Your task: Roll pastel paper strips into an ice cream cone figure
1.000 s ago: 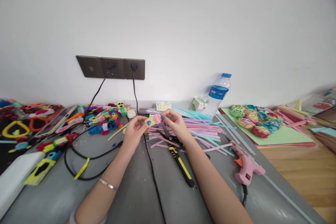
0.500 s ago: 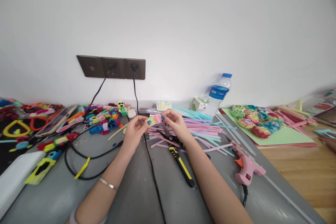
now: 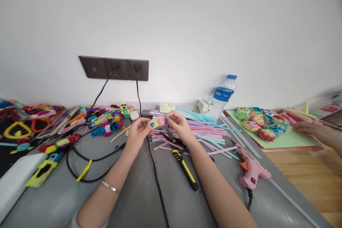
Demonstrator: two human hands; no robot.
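**A co-worker (image 3: 317, 132) has reached in from the right edge, over the green paper (image 3: 291, 140)**

Half a second ago we saw only a sliver of that person at the right border; now the reach extends to the pink paper strips (image 3: 290, 115), its far side blurred. The two hands before us have barely shifted.

We find the pink-and-yellow fuzzy piece (image 3: 160, 120) held between them, in front of the pastel pipe cleaners (image 3: 211, 132). The left hand (image 3: 136, 133) is nearly closed, thumb and fingertips pinching the yellow end. The right hand (image 3: 178, 127) has its fingertips drawn together on the pink end. We cannot tell what the fingers hidden behind the piece are doing.

Below the right hand we see pliers (image 3: 185, 169) with black-and-yellow handles, their head lying against the pipe cleaners. A black cable (image 3: 157, 185) runs down the grey table (image 3: 133, 203) between the forearms. Well apart on the right, a pink glue gun (image 3: 252, 173) rests on its side near the table's edge, and crumpled paper flowers (image 3: 264, 124) sit on the green paper. Behind the pipe cleaners, a tilted water bottle (image 3: 223, 93) leans by the wall, just beside a small carton (image 3: 202, 107).
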